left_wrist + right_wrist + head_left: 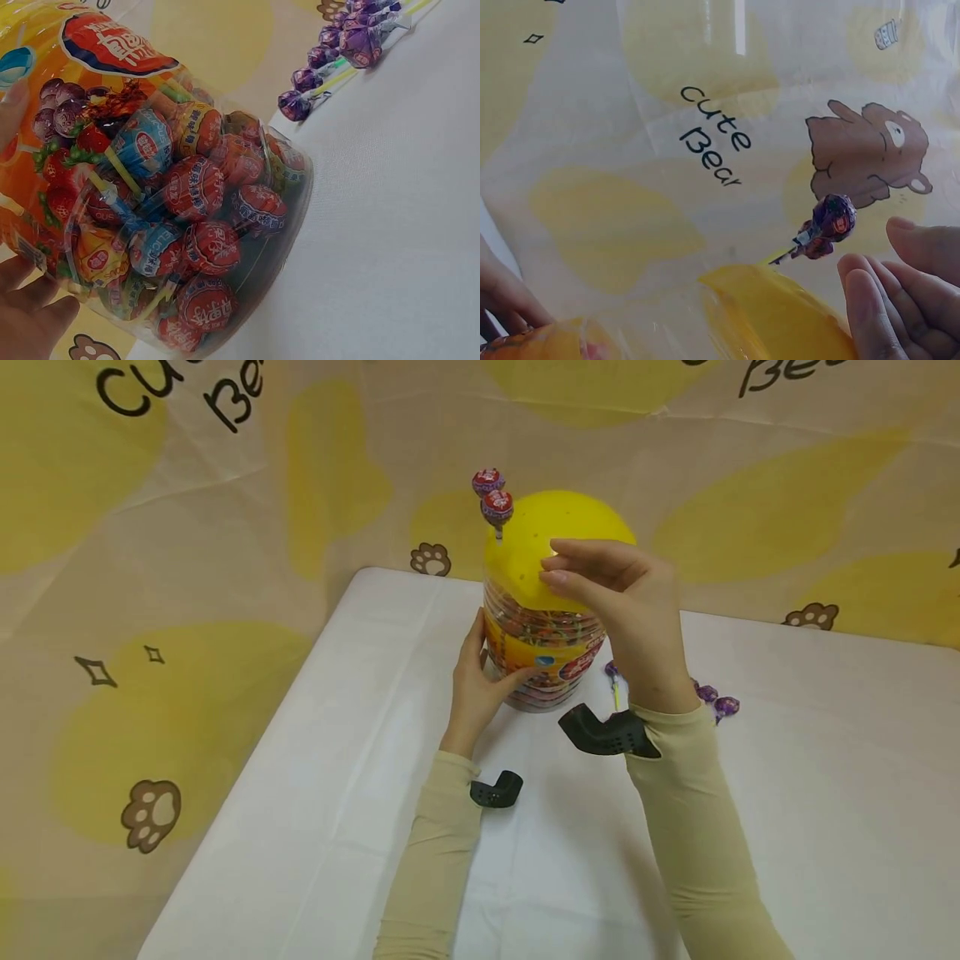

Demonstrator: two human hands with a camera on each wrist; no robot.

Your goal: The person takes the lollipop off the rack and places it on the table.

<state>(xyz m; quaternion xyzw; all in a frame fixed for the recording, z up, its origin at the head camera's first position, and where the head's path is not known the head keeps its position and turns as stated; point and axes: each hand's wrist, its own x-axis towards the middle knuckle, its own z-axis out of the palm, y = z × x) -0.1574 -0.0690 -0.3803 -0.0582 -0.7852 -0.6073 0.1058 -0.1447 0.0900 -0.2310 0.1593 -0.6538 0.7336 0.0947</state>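
A clear plastic lollipop jar [543, 639] with a domed yellow lid [558, 518] stands on the table. Two lollipops in red and purple wrappers, the nearer lollipop [497, 507] in front of the other, stick up from the lid's left side. My left hand [480, 681] grips the jar's side, thumb across the front and fingers round the left. Through the wall in the left wrist view, many wrapped lollipops [195, 185] show. In front of the lid hovers my right hand [626, 602], fingers loosely bent; a gap parts thumb from fingers [866, 311], with nothing between them.
Several purple-wrapped lollipops [362, 45] lie on the white table [360, 760] to the right of the jar, partly behind my right wrist in the head view. Behind the table hangs a cream-and-yellow printed cloth [750, 502]. Each wrist carries a black camera mount [600, 731].
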